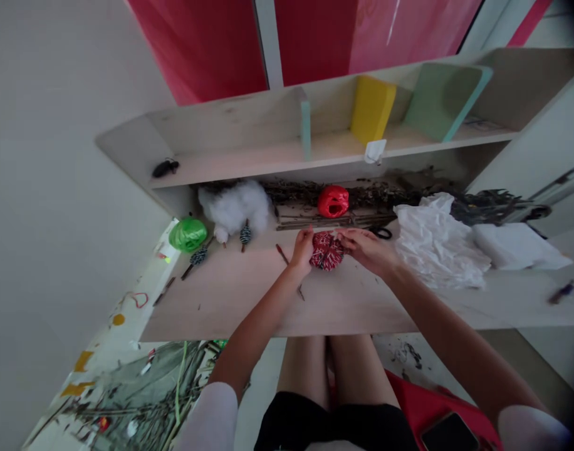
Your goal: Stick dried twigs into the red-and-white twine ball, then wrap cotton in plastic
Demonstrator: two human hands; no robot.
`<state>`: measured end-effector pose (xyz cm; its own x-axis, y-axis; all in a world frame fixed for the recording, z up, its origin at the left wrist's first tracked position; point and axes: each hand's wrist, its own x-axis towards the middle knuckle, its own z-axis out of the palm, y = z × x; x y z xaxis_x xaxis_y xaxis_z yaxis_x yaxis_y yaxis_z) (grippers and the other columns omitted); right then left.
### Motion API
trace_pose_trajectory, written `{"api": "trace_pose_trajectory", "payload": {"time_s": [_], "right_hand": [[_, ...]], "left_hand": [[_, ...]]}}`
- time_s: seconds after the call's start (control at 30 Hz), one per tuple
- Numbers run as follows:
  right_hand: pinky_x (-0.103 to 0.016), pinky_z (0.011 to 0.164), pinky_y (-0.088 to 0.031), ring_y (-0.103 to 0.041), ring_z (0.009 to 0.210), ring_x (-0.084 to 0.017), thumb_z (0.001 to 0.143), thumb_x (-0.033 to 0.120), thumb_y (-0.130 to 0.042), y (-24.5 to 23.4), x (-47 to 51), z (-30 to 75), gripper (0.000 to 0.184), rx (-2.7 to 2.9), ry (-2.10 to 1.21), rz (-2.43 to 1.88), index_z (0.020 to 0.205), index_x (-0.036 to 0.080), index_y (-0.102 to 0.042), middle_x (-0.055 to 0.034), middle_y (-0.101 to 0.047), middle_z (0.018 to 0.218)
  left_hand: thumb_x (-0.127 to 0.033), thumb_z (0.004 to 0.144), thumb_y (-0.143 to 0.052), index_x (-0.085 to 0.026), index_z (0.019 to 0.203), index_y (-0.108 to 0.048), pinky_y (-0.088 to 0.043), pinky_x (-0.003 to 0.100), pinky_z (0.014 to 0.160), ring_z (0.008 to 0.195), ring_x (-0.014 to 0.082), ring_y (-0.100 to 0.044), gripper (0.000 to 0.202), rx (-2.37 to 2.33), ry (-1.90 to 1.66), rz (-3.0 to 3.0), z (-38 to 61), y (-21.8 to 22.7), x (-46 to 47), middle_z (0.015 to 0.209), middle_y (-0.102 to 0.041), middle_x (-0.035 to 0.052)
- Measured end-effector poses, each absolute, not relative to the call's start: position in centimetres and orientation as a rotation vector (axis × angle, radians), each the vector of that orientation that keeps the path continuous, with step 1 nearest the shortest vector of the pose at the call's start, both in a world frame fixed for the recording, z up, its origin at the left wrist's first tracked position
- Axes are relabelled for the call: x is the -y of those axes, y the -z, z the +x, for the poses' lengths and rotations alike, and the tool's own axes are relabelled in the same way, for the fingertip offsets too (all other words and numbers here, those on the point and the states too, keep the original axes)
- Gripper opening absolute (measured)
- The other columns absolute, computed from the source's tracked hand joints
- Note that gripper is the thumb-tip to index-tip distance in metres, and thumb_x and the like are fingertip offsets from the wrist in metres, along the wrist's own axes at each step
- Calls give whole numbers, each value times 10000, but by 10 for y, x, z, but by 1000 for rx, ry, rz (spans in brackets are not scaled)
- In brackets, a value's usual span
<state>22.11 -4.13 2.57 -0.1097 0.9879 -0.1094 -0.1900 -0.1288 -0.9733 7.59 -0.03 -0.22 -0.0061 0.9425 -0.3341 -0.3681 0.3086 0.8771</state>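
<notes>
A small red-patterned fabric ball [326, 251] rests on the pale wooden desk [249, 300]. My left hand [302, 252] is closed on its left side. On its right side, my right hand [366, 247] pinches the fabric with curled fingers. A thin brown twig [282, 254] lies just left of my left hand. A red plastic lump [333, 201] sits behind the ball, in front of a row of dry twigs [324, 220].
White stuffing [235, 205], a green plastic ball [188, 233] and two striped-headed sticks [198, 257] lie at the left. Crumpled white paper [437, 245] and black scissors [383, 233] lie right. A shelf [315, 150] holds yellow and green dividers. Debris covers the floor at left.
</notes>
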Motion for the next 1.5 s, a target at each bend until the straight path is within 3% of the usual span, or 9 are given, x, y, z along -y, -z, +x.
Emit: {"api": "trace_pose_trajectory", "payload": {"time_s": [0.1, 0.2, 0.4, 0.6, 0.77, 0.97, 1.33, 1.5], "right_hand": [[-335, 762, -452, -593, 774, -188, 612, 500, -755, -28, 27, 207, 272, 1094, -1498, -1076, 702, 251, -695, -12, -634, 671], [-340, 793, -458, -624, 845, -193, 586, 499, -788, -25, 22, 194, 293, 1147, -1511, -1052, 709, 240, -726, -30, -713, 823], [-341, 830, -456, -608, 915, -195, 603, 527, -789, -14, 28, 183, 295, 1207, -1227, -1123, 725, 261, -759, -25, -684, 916], [-397, 969, -421, -537, 1160, -236, 689, 543, -737, -8, 35, 179, 271, 1259, -1073, -1079, 731, 275, -758, -42, -662, 1074], [-393, 1002, -401, -543, 1157, -236, 713, 481, -745, -3, 38, 178, 170, 1212, -1104, -1039, 762, 320, -763, -18, -667, 1060], [-424, 1003, -409, -527, 1190, -261, 728, 551, -705, -5, 40, 176, 233, 1249, -1052, -1177, 754, 326, -763, -33, -693, 1006], [-435, 981, -415, -517, 1192, -282, 776, 513, -678, -5, 44, 176, 192, 1319, -891, -1223, 782, 336, -754, -46, -643, 1122], [-441, 950, -426, -520, 1171, -278, 786, 497, -669, -1, 44, 175, 166, 1343, -896, -1208, 806, 354, -751, -42, -647, 1054]], "left_hand": [[-296, 868, -578, -188, 705, -467, -377, 219, 556, 495, 92, -450, 225, -1158, -1162, 607, 61, -2, -10, 555, -473, -57], [-256, 865, -571, -189, 704, -462, -401, 236, 572, 487, 98, -467, 206, -1151, -1141, 560, 50, -2, -15, 552, -489, -54], [-291, 843, -605, -183, 705, -478, -407, 223, 557, 494, 89, -480, 217, -1136, -1153, 572, 46, 0, -16, 564, -491, -54], [-329, 856, -606, -188, 708, -477, -407, 217, 577, 532, 92, -491, 242, -1133, -1198, 582, 45, 2, -16, 581, -479, -50], [-331, 860, -598, -183, 719, -486, -411, 231, 577, 527, 96, -491, 233, -1137, -1170, 577, 44, 3, -14, 586, -488, -40], [-330, 852, -606, -183, 713, -488, -400, 215, 553, 520, 91, -484, 234, -1131, -1178, 571, 45, 2, -12, 567, -474, -44], [-328, 876, -584, -182, 707, -497, -394, 227, 597, 567, 97, -471, 239, -1158, -1201, 683, 50, 5, -5, 598, -472, -33], [-329, 879, -584, -182, 681, -477, -368, 221, 584, 557, 88, -435, 269, -1168, -1208, 700, 51, 6, -4, 599, -451, -32]]}}
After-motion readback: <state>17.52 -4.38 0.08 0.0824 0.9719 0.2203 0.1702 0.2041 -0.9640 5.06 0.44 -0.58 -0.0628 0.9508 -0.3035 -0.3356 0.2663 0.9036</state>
